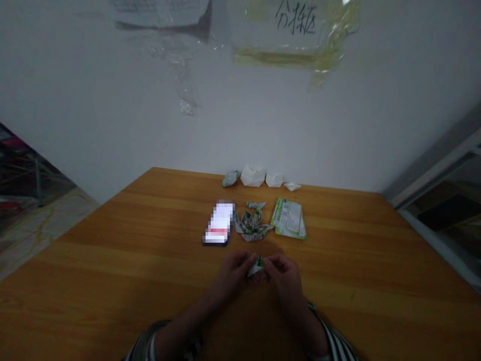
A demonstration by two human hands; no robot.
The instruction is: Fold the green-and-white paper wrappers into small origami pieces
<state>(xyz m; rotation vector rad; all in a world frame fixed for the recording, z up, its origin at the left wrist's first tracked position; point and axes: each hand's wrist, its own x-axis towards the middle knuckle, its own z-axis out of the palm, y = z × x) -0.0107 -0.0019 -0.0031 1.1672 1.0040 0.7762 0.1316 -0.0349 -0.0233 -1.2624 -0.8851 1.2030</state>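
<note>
Between both hands, a small folded piece of paper [256, 267], white with a green printed part, is held just above the wooden table [150, 281]. My left hand [236, 268] pinches its left side with thumb and fingers. On the other side, my right hand [283, 271] grips the paper's right edge, fingers closed. Beyond the hands lies a cluster of folded printed paper pieces [251, 228]. A stack of flat green-and-white printed sheets [290, 218] rests to the right of that cluster.
A phone [219, 223] with a lit, blurred screen lies left of the folded pieces. Along the wall stand white folded paper shapes [253, 176] and a grey printed one [231, 178]. Taped paper [296, 30] with handwriting hangs on the wall. Shelving [451, 210] stands at the right.
</note>
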